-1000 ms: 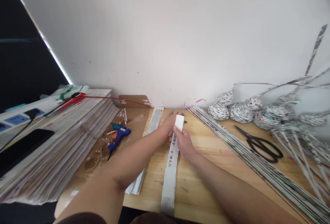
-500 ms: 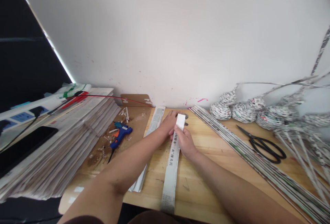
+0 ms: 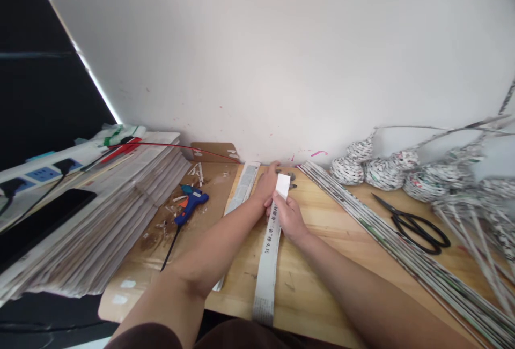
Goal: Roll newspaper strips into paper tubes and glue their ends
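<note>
A long folded newspaper strip (image 3: 265, 263) runs up the middle of the wooden table, its near end at the front edge. My right hand (image 3: 288, 216) pinches it near its white far end, thumb on top. Just left of and beyond it is my left hand (image 3: 269, 184), partly hidden behind the strip, with one finger stretched toward the wall; what it holds, if anything, cannot be made out. Dark metal pieces (image 3: 293, 185) lie beside the strip's far end. More folded strips (image 3: 243, 188) lie under and beyond my left forearm.
A blue glue gun (image 3: 190, 205) lies on stained cardboard (image 3: 213, 188). Left of it are a newspaper stack (image 3: 137, 199), a phone (image 3: 44, 225) and a power strip (image 3: 48, 169). To the right are rolled paper sticks (image 3: 370, 220), black scissors (image 3: 414, 225) and woven paper shapes (image 3: 384, 173).
My left hand has shifted slightly away from the strip's far end, uncovering more of the metal pieces, and one finger now stretches out. My right hand keeps its grip. The view has shifted slightly.
</note>
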The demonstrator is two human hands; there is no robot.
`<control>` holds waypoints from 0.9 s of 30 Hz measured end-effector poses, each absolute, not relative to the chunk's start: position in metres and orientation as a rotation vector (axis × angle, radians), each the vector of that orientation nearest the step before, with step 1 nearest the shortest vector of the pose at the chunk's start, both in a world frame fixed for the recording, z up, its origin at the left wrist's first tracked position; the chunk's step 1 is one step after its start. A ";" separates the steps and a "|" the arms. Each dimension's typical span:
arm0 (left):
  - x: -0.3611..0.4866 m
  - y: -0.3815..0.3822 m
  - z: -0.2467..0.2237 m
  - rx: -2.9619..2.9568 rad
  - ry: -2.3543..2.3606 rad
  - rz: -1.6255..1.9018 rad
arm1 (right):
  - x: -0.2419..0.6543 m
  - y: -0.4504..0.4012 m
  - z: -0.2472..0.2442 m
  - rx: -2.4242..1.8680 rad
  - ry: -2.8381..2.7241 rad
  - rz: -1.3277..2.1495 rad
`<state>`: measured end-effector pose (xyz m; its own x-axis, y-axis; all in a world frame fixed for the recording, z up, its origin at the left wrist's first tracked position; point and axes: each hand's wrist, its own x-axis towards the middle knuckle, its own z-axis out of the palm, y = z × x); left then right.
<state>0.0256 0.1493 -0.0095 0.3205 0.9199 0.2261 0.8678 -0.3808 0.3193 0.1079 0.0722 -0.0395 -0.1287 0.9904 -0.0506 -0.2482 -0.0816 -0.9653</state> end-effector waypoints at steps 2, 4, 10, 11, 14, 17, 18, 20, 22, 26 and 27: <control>0.020 0.148 -0.010 2.460 1.732 0.628 | 0.109 0.072 -0.039 -1.003 -1.095 1.450; 0.013 0.148 -0.012 2.449 1.828 0.646 | 0.109 0.072 -0.038 -0.996 -1.101 1.447; -0.007 0.145 -0.030 2.279 2.032 0.494 | 0.109 0.074 -0.042 -0.957 -1.078 1.464; -0.011 0.145 -0.032 2.258 2.054 0.478 | 0.109 0.074 -0.042 -0.949 -1.073 1.474; -0.020 0.146 -0.035 2.238 2.092 0.428 | 0.109 0.073 -0.041 -0.945 -1.059 1.489; -0.027 0.148 -0.035 2.224 2.122 0.395 | 0.108 0.072 -0.038 -0.955 -1.053 1.491; -0.029 0.148 -0.034 2.214 2.132 0.384 | 0.108 0.072 -0.038 -0.959 -1.049 1.495; -0.031 0.149 -0.033 2.197 2.147 0.359 | 0.108 0.071 -0.037 -0.964 -1.044 1.499; -0.031 0.147 -0.031 2.200 2.147 0.337 | 0.108 0.071 -0.037 -0.961 -1.050 1.494; -0.031 0.138 -0.027 2.264 2.119 0.334 | 0.108 0.072 -0.039 -0.932 -1.054 1.490; -0.031 0.135 -0.026 2.275 2.115 0.338 | 0.108 0.072 -0.039 -0.931 -1.051 1.494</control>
